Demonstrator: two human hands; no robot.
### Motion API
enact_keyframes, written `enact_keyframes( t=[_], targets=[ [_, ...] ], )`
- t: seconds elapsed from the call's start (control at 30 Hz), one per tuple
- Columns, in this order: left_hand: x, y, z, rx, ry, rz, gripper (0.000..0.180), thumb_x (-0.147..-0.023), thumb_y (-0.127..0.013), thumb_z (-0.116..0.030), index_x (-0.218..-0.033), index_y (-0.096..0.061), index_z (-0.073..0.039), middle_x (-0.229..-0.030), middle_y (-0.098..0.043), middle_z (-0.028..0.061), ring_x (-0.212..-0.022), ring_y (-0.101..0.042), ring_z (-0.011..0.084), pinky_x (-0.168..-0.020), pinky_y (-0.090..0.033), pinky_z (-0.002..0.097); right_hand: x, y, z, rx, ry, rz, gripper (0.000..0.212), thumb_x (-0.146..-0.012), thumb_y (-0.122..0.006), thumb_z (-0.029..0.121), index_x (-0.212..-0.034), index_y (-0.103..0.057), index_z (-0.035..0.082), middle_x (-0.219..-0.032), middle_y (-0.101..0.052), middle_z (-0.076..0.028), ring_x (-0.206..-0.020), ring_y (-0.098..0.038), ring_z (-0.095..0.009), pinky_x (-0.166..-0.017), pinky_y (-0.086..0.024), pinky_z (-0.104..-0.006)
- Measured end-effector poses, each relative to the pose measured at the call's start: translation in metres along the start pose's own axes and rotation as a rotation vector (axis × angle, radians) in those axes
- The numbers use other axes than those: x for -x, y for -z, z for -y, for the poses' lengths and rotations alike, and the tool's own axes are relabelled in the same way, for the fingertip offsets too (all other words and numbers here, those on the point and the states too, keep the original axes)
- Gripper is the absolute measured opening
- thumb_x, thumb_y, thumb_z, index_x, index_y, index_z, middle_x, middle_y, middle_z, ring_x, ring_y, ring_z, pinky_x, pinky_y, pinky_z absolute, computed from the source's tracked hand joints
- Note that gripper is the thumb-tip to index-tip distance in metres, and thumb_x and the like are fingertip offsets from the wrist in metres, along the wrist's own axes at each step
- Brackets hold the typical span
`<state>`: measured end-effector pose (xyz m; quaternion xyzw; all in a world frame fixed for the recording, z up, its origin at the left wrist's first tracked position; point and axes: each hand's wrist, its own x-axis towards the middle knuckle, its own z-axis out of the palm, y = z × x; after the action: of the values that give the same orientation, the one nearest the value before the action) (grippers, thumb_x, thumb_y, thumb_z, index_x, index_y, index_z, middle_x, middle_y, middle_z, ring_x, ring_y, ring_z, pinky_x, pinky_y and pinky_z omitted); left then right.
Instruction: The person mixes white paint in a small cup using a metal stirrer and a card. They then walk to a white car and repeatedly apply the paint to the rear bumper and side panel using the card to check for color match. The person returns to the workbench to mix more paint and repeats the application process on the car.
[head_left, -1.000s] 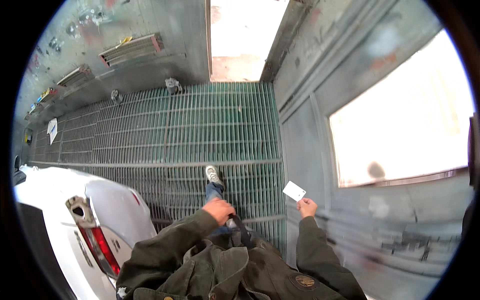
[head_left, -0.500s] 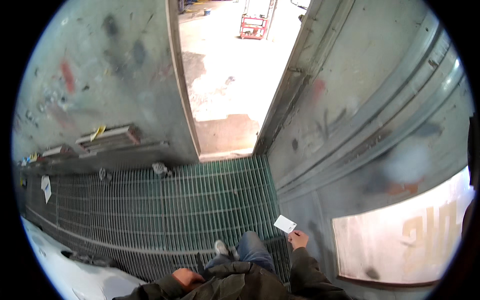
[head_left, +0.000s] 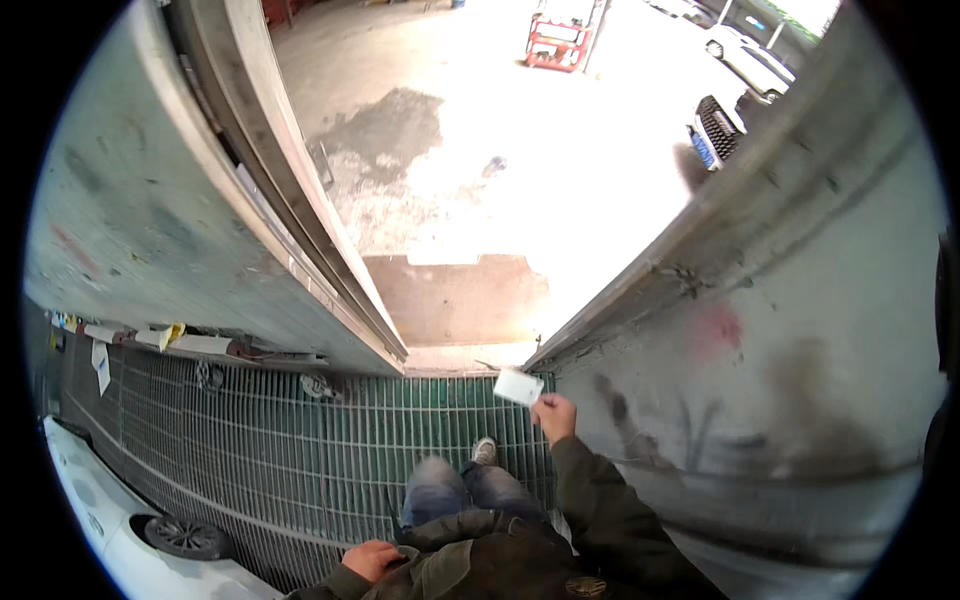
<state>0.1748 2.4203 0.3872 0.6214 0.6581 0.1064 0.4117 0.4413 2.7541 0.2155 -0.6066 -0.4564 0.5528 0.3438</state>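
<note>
A small white card (head_left: pixel 518 387) is pinched by one edge in my right hand (head_left: pixel 555 417). I hold it out in front of me, above the slatted metal floor and just short of the doorway. Faint dark marks show near the card's held edge. My left hand (head_left: pixel 372 560) is low at my waist beside the dark jacket (head_left: pixel 500 560). Its fingers are curled in; whatever they may hold is hidden.
A bright open doorway with a pale sill (head_left: pixel 470 357) stands ahead, between grey walls. Outside are a red trolley (head_left: pixel 558 45) and parked cars. Behind to the left is a white car (head_left: pixel 110 520). Grey lumps (head_left: pixel 318 386) lie on the grating (head_left: pixel 400 410) by the left wall.
I have stepped closer to the doorway, and more of the outside shows. My right hand has moved forward and a little left with the card. My left hand stays by my waist.
</note>
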Motion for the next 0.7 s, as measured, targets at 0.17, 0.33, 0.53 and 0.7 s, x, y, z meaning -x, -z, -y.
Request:
enact_keyframes(
  t=[0.17, 0.33, 0.53, 0.7],
  targets=[
    [-0.076, 0.033, 0.009, 0.079, -0.207, -0.033, 0.019, -0.076, -0.068, -0.017, -0.095, -0.069, -0.018, -0.087, -0.059, 0.0017, -0.082, -0.055, 0.0255, -0.071, -0.045, 0.0368, -0.133, -0.043, 0.077, -0.050, -0.004, 0.093, 0.007, -0.073, -0.062, 0.001, -0.077, -0.063, -0.005, -0.063, -0.060, -0.005, -0.053, -0.055, -0.011, -0.051, -0.044, -0.0241],
    [-0.166, 0.095, 0.012, -0.018, -0.054, 0.040, 0.017, -0.078, -0.065, -0.016, -0.095, -0.069, -0.019, -0.085, -0.057, 0.0013, -0.081, -0.054, 0.0244, -0.071, -0.046, 0.0365, -0.264, -0.090, 0.108, -0.203, -0.133, 0.088, 0.008, -0.073, -0.062, 0.003, -0.077, -0.061, -0.004, -0.067, -0.060, -0.006, -0.055, -0.055, -0.012, -0.052, -0.047, -0.0242],
    [-0.252, 0.143, 0.064, 0.219, 0.145, 0.122, 0.015, -0.080, -0.064, -0.019, -0.094, -0.068, -0.017, -0.091, -0.060, 0.0041, -0.087, -0.060, 0.0235, -0.074, -0.049, 0.0375, -0.424, -0.107, 0.108, -0.276, -0.155, -0.074, 0.009, -0.076, -0.060, 0.002, -0.074, -0.061, -0.007, -0.063, -0.059, -0.010, -0.050, -0.052, -0.013, -0.045, -0.044, -0.0257],
    [-0.317, 0.171, 0.133, 0.494, 0.235, 0.479, 0.018, -0.085, -0.060, -0.024, -0.094, -0.066, -0.010, -0.094, -0.063, 0.0100, -0.088, -0.061, 0.0211, -0.075, -0.050, 0.0366, -0.555, -0.125, 0.067, -0.087, -0.224, -0.316, 0.022, -0.070, -0.066, 0.015, -0.078, -0.066, -0.006, -0.061, -0.061, -0.009, -0.052, -0.061, -0.018, -0.052, -0.052, -0.0290]
  ],
)
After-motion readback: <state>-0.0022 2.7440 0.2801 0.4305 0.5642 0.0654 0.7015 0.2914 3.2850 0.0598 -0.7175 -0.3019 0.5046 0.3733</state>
